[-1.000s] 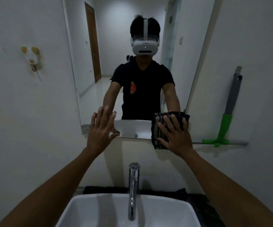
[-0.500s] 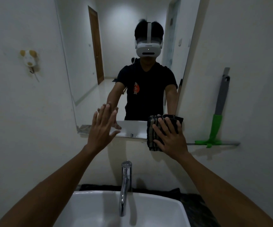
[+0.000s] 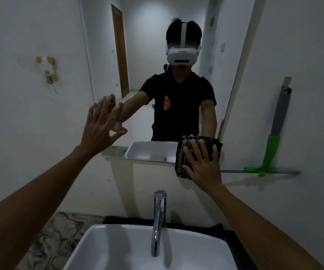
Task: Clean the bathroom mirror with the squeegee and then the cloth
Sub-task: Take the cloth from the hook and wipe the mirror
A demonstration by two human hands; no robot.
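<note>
Mirror (image 3: 149, 55): tall frameless glass pane, smooth, lower edge sitting above the basin. Reflection shows a person in a dark short-sleeved shirt with a white headset.

Cloth (image 3: 184, 152): dark woven fabric with pale stripes, folded into a rough square, soft creased edges. It lies over the mirror's lower right corner, top part on the glass, bottom part hanging onto the painted wall below the edge.

Right hand (image 3: 202, 166): flat, fingers spread, palm pinning the cloth against mirror and wall.

Left hand (image 3: 102, 125): fingers splayed, holding nothing, raised at the mirror's lower left edge; whether it touches the glass I cannot tell.

Squeegee (image 3: 270, 152): to the right of the mirror, against the matte white wall. Grey straight handle, glossy green plastic neck, long thin blade bar level with the mirror's bottom edge. Untouched.

Below the mirror: white glazed rectangular basin (image 3: 118, 250), upright chrome tap (image 3: 158, 221), marbled stone counter (image 3: 56, 240). Left of the mirror: small cream wall hook (image 3: 46, 68) with two round yellow pads.

Versus half a second ago: left hand has risen higher along the mirror's left side. Right hand and cloth keep the same corner. Squeegee unmoved.
</note>
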